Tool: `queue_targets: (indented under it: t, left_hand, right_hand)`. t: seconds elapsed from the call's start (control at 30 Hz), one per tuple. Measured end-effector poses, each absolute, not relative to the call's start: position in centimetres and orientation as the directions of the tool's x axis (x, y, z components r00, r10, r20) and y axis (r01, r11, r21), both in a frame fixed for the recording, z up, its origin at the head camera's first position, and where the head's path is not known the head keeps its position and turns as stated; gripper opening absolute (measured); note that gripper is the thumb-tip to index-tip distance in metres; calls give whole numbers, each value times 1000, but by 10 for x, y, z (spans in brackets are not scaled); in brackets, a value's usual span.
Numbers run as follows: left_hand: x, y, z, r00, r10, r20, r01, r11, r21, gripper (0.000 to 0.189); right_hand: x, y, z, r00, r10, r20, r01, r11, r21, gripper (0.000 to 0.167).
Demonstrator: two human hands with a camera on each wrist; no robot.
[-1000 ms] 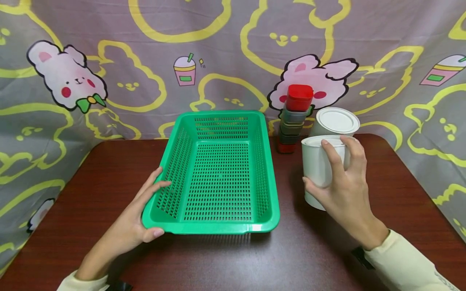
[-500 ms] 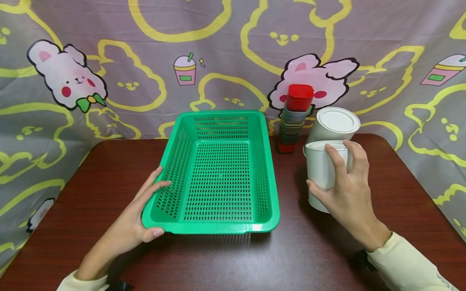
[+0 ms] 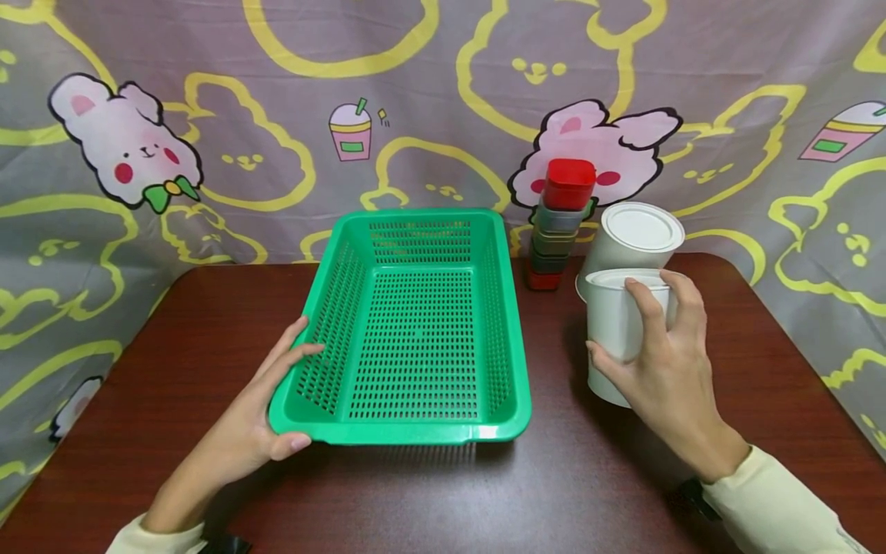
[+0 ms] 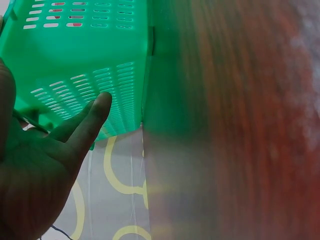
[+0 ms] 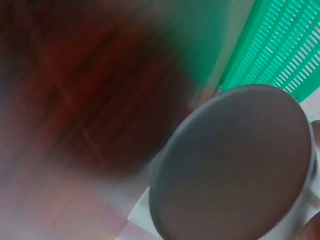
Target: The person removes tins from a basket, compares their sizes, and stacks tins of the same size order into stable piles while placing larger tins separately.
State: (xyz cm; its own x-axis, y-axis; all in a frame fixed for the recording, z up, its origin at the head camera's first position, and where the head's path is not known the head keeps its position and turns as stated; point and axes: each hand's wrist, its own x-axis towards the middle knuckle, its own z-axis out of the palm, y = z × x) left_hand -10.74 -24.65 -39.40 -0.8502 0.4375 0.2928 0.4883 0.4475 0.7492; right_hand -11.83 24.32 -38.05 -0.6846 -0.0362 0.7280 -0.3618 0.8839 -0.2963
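Note:
My left hand [image 3: 252,419] grips the near left corner of a green plastic basket [image 3: 517,362], thumb at its front rim and two fingertips over the left side. Slots cover the basket's walls and floor, and nothing lies inside. In the left wrist view, a finger [image 4: 90,125] lies along the basket's outer wall [image 4: 65,55]. To the right, my right hand [image 3: 667,377] holds a white lidded tin [image 3: 612,331] from above, its fingers at the lid's edge and thumb on the side. The tin's grey underside [image 5: 235,165] fills much of the right wrist view.
Behind the held tin stands a second white lidded tin [image 3: 640,228]. Left of it rises a stack of small boxes [image 3: 559,231], red at top and bottom. All this is on a dark red-brown table [image 3: 415,500], with a patterned cloth [image 3: 443,100] hanging behind.
My right hand has shifted the held tin a little to the right and toward me, uncovering more of the tin behind. The left hand and basket have stayed in place.

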Motion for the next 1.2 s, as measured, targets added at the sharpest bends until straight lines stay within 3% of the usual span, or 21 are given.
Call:
queue_targets:
  t: [0.43, 0.83, 1.2]
  left_hand:
    - [-107, -248, -396, -845, 438, 307, 500, 441, 745, 92]
    - [-106, -246, -394, -853, 433, 291, 486, 459, 743, 91]
    - [-106, -245, -393, -851, 437, 290, 484, 442, 755, 90]
  right_hand:
    - [-119, 242, -364, -687, -65, 723, -305, 930, -206, 77]
    - [-123, 246, -361, -670, -53, 741, -323, 919, -226, 83]
    - [-121, 254, -358, -682, -57, 729, -340, 907, -247, 74]
